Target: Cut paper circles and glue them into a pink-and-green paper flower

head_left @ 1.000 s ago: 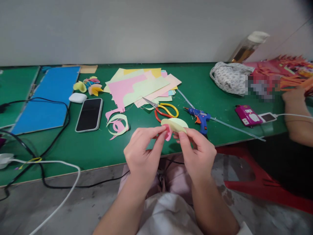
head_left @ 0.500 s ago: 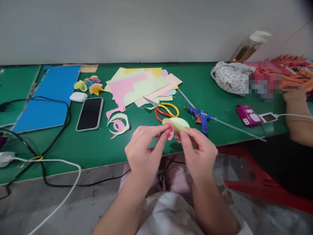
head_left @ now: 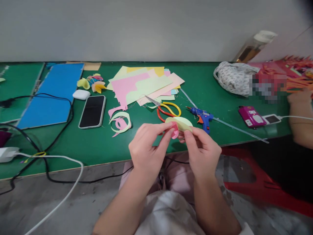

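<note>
My left hand (head_left: 146,148) and my right hand (head_left: 204,151) hold one small paper piece (head_left: 179,124) between them, above the front edge of the green table (head_left: 97,147). The piece is a pale yellow-green rounded cutout with a pink paper curl (head_left: 174,133) tucked under it. My left thumb and forefinger pinch the pink curl; my right fingers pinch the yellow-green part from the right. Just behind the hands lie scissors (head_left: 166,109) with red and yellow handles and a blue glue gun (head_left: 201,117).
A stack of coloured paper sheets (head_left: 144,85), paper offcuts (head_left: 119,122), a phone (head_left: 93,111), a white earbud case (head_left: 81,94), folded paper petals (head_left: 93,83) and a blue board (head_left: 51,94) lie on the table. Cables (head_left: 49,156) run at left. Another person's arm (head_left: 302,120) rests at right.
The view has shifted slightly, so everything sits a little further right in the picture. My hands keep the same pinch on the paper piece, the left fingers working at the pink curl.
</note>
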Demonstrator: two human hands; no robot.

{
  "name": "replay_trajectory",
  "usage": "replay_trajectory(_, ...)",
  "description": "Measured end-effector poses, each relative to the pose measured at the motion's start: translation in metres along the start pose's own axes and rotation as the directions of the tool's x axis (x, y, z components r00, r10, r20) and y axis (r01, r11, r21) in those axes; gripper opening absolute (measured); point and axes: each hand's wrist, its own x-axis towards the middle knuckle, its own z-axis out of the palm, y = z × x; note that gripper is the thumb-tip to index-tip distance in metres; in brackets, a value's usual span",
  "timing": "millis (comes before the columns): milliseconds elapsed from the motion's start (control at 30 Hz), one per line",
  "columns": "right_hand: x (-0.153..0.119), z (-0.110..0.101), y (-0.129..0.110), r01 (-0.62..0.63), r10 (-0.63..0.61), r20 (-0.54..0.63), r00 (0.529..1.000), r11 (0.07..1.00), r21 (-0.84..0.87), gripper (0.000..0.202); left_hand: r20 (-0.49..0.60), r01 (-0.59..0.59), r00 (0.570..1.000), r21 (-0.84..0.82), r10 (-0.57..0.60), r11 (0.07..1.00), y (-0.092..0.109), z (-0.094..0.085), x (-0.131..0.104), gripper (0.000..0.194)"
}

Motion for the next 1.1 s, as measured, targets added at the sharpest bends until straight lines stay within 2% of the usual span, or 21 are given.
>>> replay_trajectory(200, 0.002, 0.0, -0.001, -0.013, 0.013, -0.025, 1.0, 1.0, -0.027, 0.011, 0.017, 0.028, 0.999, -0.029, -0.028, 0.999, -0.001, 0.0, -0.002, 0.017)
replay_trajectory(300, 0.007, -0.003, -0.004, -0.063, 0.062, -0.041, 0.997, 0.998, -0.023, 0.01, 0.027, -0.03, 0.999, -0.108, 0.033, 0.994, -0.006, -0.004, -0.005, 0.023)
replay_trajectory(367, 0.011, -0.006, -0.005, -0.127, 0.127, 0.001, 0.992, 0.992, 0.011, 0.014, 0.049, -0.097, 0.993, -0.128, 0.104, 0.987, -0.01, -0.009, -0.007, 0.03)
replay_trajectory(467, 0.018, -0.013, -0.005, -0.233, 0.22, 0.128, 0.967, 0.967, 0.101, 0.02, 0.086, -0.185, 0.977, -0.102, 0.194, 0.977, -0.015, -0.017, -0.008, 0.036)
replay_trajectory(600, 0.025, -0.018, -0.002, -0.317, 0.267, 0.249, 0.931, 0.929, 0.192, 0.021, 0.113, -0.249, 0.959, -0.117, 0.262, 0.962, -0.013, -0.026, -0.007, 0.037)
replay_trajectory(800, 0.03, -0.022, -0.007, -0.293, 0.207, 0.358, 0.911, 0.933, 0.207, 0.024, 0.146, -0.27, 0.947, -0.129, 0.287, 0.954, -0.007, -0.028, -0.006, 0.039)
replay_trajectory(933, 0.031, -0.024, -0.01, -0.297, 0.196, 0.394, 0.898, 0.931, 0.214, 0.023, 0.124, -0.258, 0.952, -0.157, 0.278, 0.953, -0.006, -0.03, -0.005, 0.046)
replay_trajectory(1000, 0.032, -0.025, -0.012, -0.306, 0.211, 0.413, 0.886, 0.935, 0.18, 0.022, 0.132, -0.258, 0.951, -0.157, 0.279, 0.953, -0.006, -0.032, -0.005, 0.046)
replay_trajectory(1100, 0.035, -0.027, -0.014, -0.296, 0.229, 0.459, 0.859, 0.952, 0.079, 0.023, 0.205, -0.272, 0.935, -0.106, 0.289, 0.956, -0.006, -0.035, -0.004, 0.042)
